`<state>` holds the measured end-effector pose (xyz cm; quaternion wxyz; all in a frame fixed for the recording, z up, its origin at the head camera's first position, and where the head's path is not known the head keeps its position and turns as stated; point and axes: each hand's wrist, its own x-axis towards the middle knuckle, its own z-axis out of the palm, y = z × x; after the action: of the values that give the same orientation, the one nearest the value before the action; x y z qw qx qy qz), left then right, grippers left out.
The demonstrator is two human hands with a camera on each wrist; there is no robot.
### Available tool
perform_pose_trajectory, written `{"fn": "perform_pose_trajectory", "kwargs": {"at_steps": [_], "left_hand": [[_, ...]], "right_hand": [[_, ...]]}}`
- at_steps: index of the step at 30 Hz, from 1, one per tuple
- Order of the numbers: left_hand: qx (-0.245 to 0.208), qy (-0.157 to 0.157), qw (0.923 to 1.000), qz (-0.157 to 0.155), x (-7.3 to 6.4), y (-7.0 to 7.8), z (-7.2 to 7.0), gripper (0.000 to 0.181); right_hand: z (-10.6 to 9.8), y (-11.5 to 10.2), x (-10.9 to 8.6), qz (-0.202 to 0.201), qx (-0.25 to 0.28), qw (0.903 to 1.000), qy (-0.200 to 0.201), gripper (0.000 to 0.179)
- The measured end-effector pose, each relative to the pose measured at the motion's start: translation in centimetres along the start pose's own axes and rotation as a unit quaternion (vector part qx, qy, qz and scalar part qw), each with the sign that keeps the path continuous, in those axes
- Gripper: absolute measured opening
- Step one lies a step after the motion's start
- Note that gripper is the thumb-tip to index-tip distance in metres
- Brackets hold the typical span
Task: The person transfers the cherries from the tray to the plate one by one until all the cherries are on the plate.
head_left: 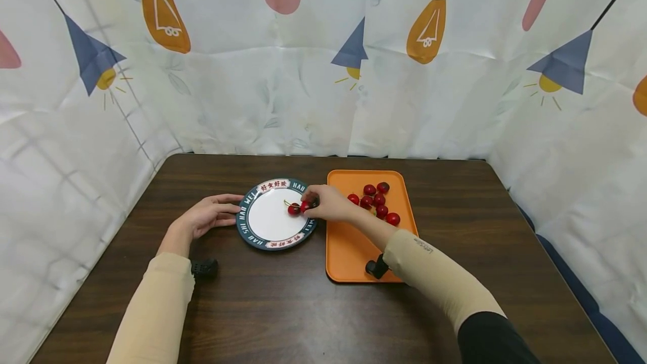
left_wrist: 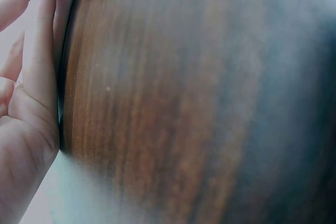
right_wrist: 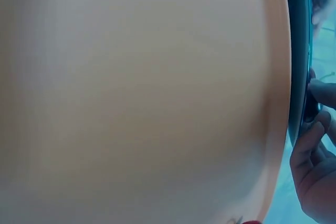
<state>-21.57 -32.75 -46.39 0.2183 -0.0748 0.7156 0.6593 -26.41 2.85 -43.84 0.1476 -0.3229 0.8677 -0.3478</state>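
My left hand [head_left: 209, 215] rests at the left rim of a round white plate [head_left: 270, 212] with a dark teal lettered border. Its fingers stretch out to the rim; the left wrist view shows them along the plate's edge. Over the plate's right side, my right hand [head_left: 326, 202] pinches a dark red cherry [head_left: 305, 206] between thumb and fingertips. Another cherry [head_left: 294, 209], with a green stem, lies on the plate just left of it. In the right wrist view the pinching fingers [right_wrist: 310, 140] show at the right edge, beside the plate's rim.
An orange tray [head_left: 349, 251] lies right of the plate, under my right forearm. Several cherries [head_left: 379, 200] sit in its upper part. Both stand on a dark wooden table [head_left: 263, 308], with a patterned white curtain [head_left: 227, 100] behind and at the sides.
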Motion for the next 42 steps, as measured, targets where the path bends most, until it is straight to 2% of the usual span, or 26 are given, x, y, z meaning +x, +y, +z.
{"fn": "perform_pose_trajectory", "kwargs": {"at_steps": [4, 10, 22, 30, 37, 42], "left_hand": [[-0.002, -0.001, 1.0, 0.002, 0.0, 0.1, 0.1, 0.064], [-0.001, -0.003, 1.0, 0.005, 0.1, 0.1, 0.2, 0.063], [0.014, 0.005, 0.9999, 0.005, -0.1, 0.4, 0.1, 0.062], [0.012, -0.005, 0.9999, 0.008, 0.0, 0.5, 0.1, 0.063], [0.008, -0.005, 1.0, 0.003, -0.1, 0.2, 0.1, 0.063], [0.012, 0.0, 0.9999, 0.003, 0.0, 0.1, 0.1, 0.062]], "right_hand": [[0.1, -0.4, 0.6, 0.004, -0.019, 0.9998, -0.006, 0.031], [0.3, -1.5, 1.4, 0.005, -0.019, 0.9996, -0.019, 0.028], [1.8, -3.3, 3.3, 0.003, -0.044, 0.9988, -0.021, 0.026], [2.8, -4.1, 4.0, 0.021, -0.065, 0.9977, -0.002, 0.028], [3.0, -3.8, 3.8, 0.047, -0.081, 0.9954, 0.018, 0.033], [2.5, -3.2, 3.3, 0.037, -0.064, 0.9965, 0.04, 0.038]]}}
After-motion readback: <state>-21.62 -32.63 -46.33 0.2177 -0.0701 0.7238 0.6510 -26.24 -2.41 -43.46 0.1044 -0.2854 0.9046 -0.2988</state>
